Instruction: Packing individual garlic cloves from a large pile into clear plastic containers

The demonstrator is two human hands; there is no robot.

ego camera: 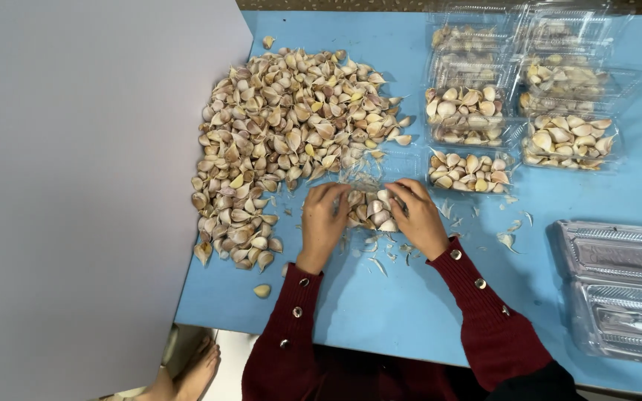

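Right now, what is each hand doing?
Left hand: closed on the left side of the clear box of garlic cloves.
Right hand: closed on its right side.

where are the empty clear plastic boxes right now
In the head view the empty clear plastic boxes sit stacked at the right edge of the blue table, right of the right hand and below the garlic-filled boxes.

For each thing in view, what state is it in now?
Left hand: gripping the clear box.
Right hand: gripping the same box.
Clear box: lid open, filled with cloves.
Garlic pile: loose on blue table.
Filled boxes: closed, stacked.
Empty boxes: closed, no cloves.
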